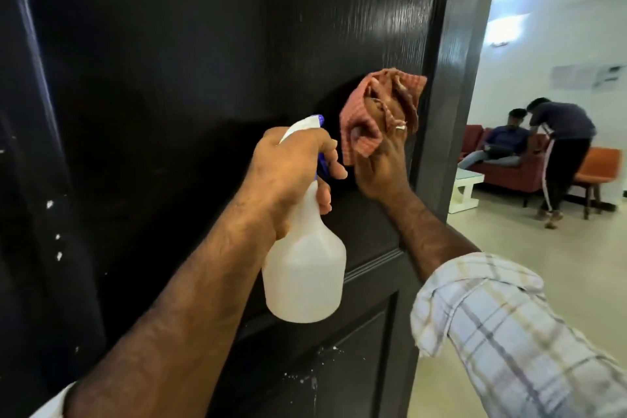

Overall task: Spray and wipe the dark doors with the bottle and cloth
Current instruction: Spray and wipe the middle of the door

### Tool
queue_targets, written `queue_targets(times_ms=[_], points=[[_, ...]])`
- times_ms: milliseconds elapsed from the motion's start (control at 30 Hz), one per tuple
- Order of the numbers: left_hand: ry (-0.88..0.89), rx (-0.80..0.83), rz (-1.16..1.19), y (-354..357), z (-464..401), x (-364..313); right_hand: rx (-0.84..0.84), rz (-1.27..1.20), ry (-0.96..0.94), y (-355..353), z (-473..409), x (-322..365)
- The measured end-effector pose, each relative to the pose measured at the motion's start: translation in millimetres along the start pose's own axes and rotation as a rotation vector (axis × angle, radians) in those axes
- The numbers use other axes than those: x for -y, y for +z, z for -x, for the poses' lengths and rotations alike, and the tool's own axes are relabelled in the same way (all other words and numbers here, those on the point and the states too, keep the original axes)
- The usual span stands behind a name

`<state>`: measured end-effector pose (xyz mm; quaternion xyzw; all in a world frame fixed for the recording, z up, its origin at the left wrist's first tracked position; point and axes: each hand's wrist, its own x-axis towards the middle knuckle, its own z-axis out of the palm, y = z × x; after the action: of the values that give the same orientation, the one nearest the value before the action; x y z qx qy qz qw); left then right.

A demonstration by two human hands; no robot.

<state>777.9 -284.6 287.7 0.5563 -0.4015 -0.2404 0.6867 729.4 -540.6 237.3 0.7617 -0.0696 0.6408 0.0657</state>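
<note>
Checked sleeve [509, 326] before sofa [502, 166], chair [597, 170]

Both arms reach forward. The left hand [288, 166] curls its fingers in a grip; the right hand [380, 159], just beside it, clutches with fingers bunched, sleeve rolled back.

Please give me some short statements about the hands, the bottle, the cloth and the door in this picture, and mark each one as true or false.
1. The left hand grips the spray bottle. True.
2. The bottle's nozzle is red. False: it is blue.
3. The right hand holds the cloth against the dark door. True.
4. The cloth is plain white. False: it is reddish and checked.
5. A ring shows on the right hand. True.
</note>
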Motion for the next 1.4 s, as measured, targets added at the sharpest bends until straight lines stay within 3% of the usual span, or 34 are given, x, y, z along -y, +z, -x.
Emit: queue_targets(times_ms=[33, 100, 133, 267, 300, 433, 567, 700, 900, 1033, 1167, 1400], points=[[0.002, -0.002, 0.006, -2, -1, 1, -0.044, 0.009, 0.076, -3, -2, -13], [0.004, -0.011, 0.001, -3, -2, 1, -0.120, -0.096, 0.442, -4, -9, -3], [0.009, -0.014, -0.001, -2, -3, 0, -0.110, -0.140, 0.496, -3, -11, 13], [0.017, -0.056, -0.034, 16, -4, 0, 0.130, -0.061, 0.088, -6, 13, 12], [0.011, -0.060, -0.039, 19, -3, 1, 0.127, -0.039, 0.072, -8, 13, 5], [-0.016, -0.078, -0.045, 28, 4, 3, 0.019, -0.134, 0.348, -12, 5, 22], [0.002, -0.132, -0.042, 32, 6, 4, 0.107, -0.121, 0.179, -12, 12, 18], [0.005, -0.149, -0.080, 42, 2, 5, 0.063, -0.057, 0.050, -14, 12, -20], [0.031, -0.192, -0.111, 94, -26, 6, -0.035, -0.174, 0.137, -5, 7, -41], [0.026, -0.192, -0.092, 130, -46, 13, 0.016, -0.030, -0.102, -24, 22, -92], [0.027, -0.165, -0.096, 153, -66, 21, -0.046, 0.003, 0.063, -36, 18, -131], [0.054, -0.117, -0.127, 173, -91, 30, -0.063, -0.008, 0.110, -33, 15, -130]])
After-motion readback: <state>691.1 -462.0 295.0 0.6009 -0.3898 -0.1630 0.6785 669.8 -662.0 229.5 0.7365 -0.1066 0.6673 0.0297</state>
